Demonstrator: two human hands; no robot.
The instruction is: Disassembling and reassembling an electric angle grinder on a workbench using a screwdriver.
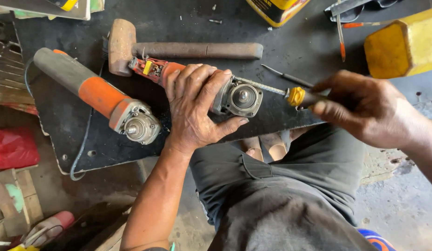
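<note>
- The left hand (pixel 197 104) wraps tight around the red angle grinder (pixel 225 90) lying on the black mat (pixel 67 121).
- The right hand (pixel 365 109) closes on a yellow-collared screwdriver (pixel 290 93); its tip seems to meet the grinder's gear head.
- A second grinder (pixel 99 95) lies left of it, a mallet (pixel 132 46) just behind.

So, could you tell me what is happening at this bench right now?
A person is working on an angle grinder on a dark work mat. The left hand grips the grinder's body and pins it down, while the right hand holds a screwdriver whose shaft reaches the metal gear head. A second grinder lies to the left, apart from both hands, and a mallet rests behind them.
</note>
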